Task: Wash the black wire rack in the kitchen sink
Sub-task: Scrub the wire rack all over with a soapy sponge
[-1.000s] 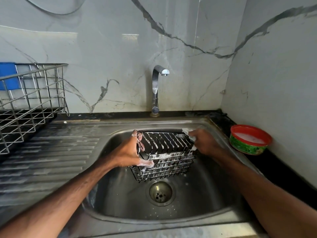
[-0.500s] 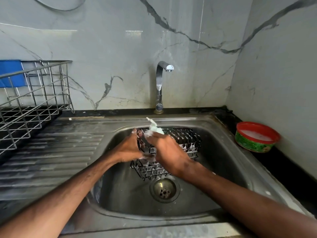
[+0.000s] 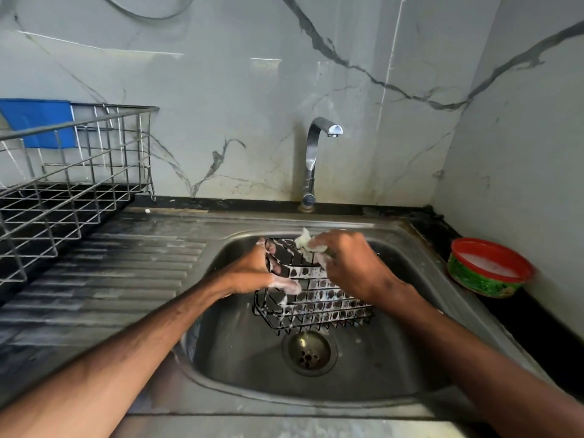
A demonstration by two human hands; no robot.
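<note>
A black wire rack [image 3: 319,306], streaked with soap foam, is held up inside the steel sink [image 3: 347,374] above the drain [image 3: 309,352]. My left hand [image 3: 256,273] grips the rack's left end, thumb on the front wires and fingers curled over its top edge. My right hand [image 3: 350,267] holds a soapy whitish scrub pad [image 3: 306,243] and presses it on the rack's top rear edge. The right part of the rack is hidden behind my right hand.
The tap [image 3: 316,153] stands behind the sink with no water running. A steel dish rack [image 3: 63,191] with a blue item [image 3: 38,121] stands on the drainboard at left. A red-rimmed green bowl [image 3: 488,268] of soapy liquid sits on the black counter at right.
My right hand with the scrub pad went from the rack's right end across to its left top edge, then back slightly toward the middle. My left hand kept its grip.
</note>
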